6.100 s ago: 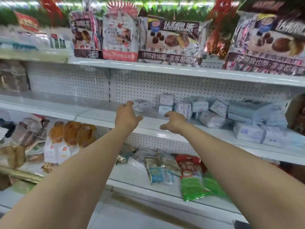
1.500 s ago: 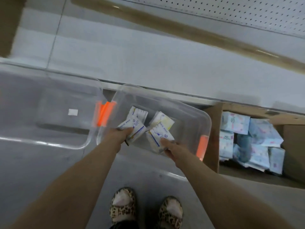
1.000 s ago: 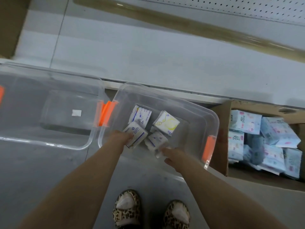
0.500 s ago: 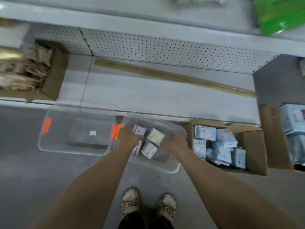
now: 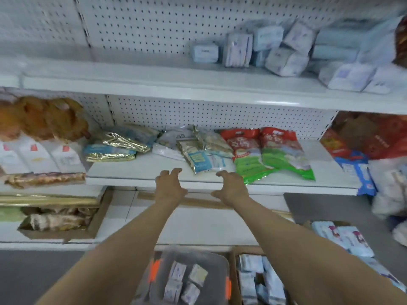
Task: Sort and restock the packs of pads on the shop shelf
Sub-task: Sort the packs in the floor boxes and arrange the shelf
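Several pale blue and white packs of pads [image 5: 279,49] lie jumbled on the upper white shelf [image 5: 176,84] at the right. Small pad packs [image 5: 185,282] lie in a clear plastic bin [image 5: 218,263] on the floor between my forearms. My left hand [image 5: 170,187] and my right hand [image 5: 232,186] are raised in front of the middle shelf's front edge, fingers loosely curled, both holding nothing. Neither hand touches a pack.
The middle shelf [image 5: 136,168] carries snack bags, gold foil packs [image 5: 119,144] left and red-green bags [image 5: 273,153] right. A cardboard box of pad packs [image 5: 257,280] sits right of the bin. Another open box [image 5: 343,236] stands further right. Bread packs [image 5: 39,137] fill the left.
My hands have let go of the small packs in the bin and risen empty. My view has swung up from the floor to the shelves.
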